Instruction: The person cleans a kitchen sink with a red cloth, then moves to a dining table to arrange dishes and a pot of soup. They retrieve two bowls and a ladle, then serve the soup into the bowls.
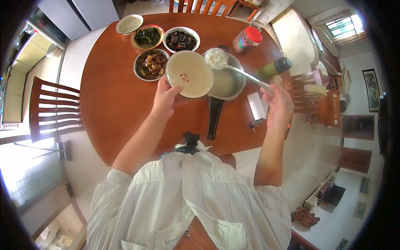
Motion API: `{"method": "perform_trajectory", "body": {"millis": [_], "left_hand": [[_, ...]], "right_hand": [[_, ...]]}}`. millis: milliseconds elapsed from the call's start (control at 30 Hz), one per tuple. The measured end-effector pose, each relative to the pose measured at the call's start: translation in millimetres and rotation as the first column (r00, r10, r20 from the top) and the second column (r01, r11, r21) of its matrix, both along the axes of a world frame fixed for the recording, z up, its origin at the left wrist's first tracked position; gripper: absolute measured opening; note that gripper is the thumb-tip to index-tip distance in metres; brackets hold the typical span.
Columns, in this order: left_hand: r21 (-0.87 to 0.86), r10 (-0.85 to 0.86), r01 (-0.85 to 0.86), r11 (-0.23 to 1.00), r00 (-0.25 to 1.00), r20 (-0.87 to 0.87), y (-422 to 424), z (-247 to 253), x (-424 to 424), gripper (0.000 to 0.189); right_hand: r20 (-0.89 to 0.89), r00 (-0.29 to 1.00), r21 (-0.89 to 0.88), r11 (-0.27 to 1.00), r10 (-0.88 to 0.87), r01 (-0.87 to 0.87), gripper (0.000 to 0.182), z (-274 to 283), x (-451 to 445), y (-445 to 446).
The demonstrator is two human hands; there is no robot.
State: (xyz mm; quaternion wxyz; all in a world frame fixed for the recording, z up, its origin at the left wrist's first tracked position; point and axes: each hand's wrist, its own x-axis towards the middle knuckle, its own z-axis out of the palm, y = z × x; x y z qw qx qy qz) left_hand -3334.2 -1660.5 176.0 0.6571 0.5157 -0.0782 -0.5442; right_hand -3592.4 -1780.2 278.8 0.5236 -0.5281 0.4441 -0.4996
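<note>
My left hand [168,97] grips a pale bowl [198,78] by its near left rim, thumb over the edge. Inside the bowl is a reddish printed mark or bits; I cannot tell which. My right hand [277,104] holds the handle of a ladle [250,78]. The ladle's head carries a heap of white cooked rice [216,58] just past the bowl's right rim, above the pot. Below stands a metal pot [229,82], probably a pressure cooker, with pale contents and a long black handle [215,118] pointing towards me. The bowl overlaps the pot's left edge in view.
On the wooden table [115,109] stand dishes of leafy greens [147,37], dark food [181,40] and braised chunks [153,65], plus a bowl of pale liquid [129,24]. A red-lidded jar [247,39], a green bottle [272,68], white paper [257,105] and keys [254,125] lie rightward.
</note>
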Motion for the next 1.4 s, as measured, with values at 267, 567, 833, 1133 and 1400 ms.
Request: {"method": "perform_trajectory", "body": {"millis": [267, 567, 833, 1133, 1400], "left_hand": [[-0.022, -0.037, 0.034, 0.999, 0.989, -0.145, -15, -1, -9, 0.055], [0.035, 0.108, -0.104, 0.994, 0.981, -0.159, 4, -16, 13, 0.044], [0.128, 0.184, -0.171, 0.977, 0.979, -0.093, 34, -29, 39, 0.035], [0.159, 0.169, -0.165, 0.973, 0.985, -0.016, 56, -42, 38, 0.035], [0.137, 0.128, -0.132, 0.982, 0.991, 0.039, 59, -37, 33, 0.049]], "right_hand": [[-0.598, 0.801, -0.7, 0.469, 0.027, -0.539, 0.012, -20, 17, 40], [0.158, 0.979, 0.003, 0.992, -0.125, 0.126, 0.019, -40, -3, 10], [-0.628, 0.746, -0.557, 0.798, -0.222, -0.231, 0.014, -122, -11, -24], [-0.572, 0.817, -0.411, 0.887, -0.071, -0.21, 0.015, -154, 0, -26], [-0.244, 0.961, 0.152, 0.983, 0.134, -0.098, 0.02, -149, 3, -23]]}}
